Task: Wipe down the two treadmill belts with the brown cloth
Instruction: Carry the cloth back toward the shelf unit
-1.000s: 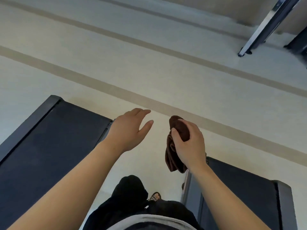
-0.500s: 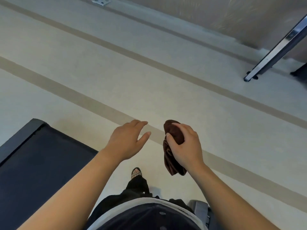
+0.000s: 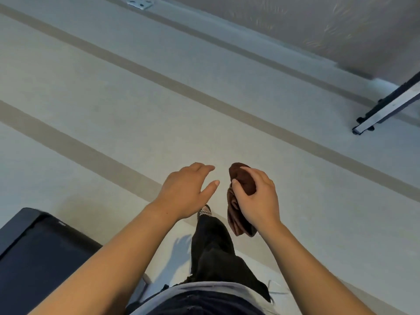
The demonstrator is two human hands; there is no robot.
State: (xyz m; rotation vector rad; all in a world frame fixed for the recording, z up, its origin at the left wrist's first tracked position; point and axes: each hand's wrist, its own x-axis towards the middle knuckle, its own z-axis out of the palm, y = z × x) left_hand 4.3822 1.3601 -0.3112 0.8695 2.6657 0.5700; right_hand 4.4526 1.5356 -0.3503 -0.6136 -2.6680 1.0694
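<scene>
Above the floor (image 3: 113,87), my right hand (image 3: 259,201) grips the bunched brown cloth (image 3: 237,221), my left hand (image 3: 184,194) loose-fingered and empty; seemingly between belts, I next must lower it onto the treadmill belt (image 3: 41,258).

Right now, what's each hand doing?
Left hand: open, fingers relaxed, holding nothing.
Right hand: closed on the brown cloth, off the belt.

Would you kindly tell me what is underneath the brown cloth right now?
Only pale floor shows below the brown cloth, which the right hand holds in the air, beside a black trouser leg. The floor patch directly behind it is covered.
</scene>
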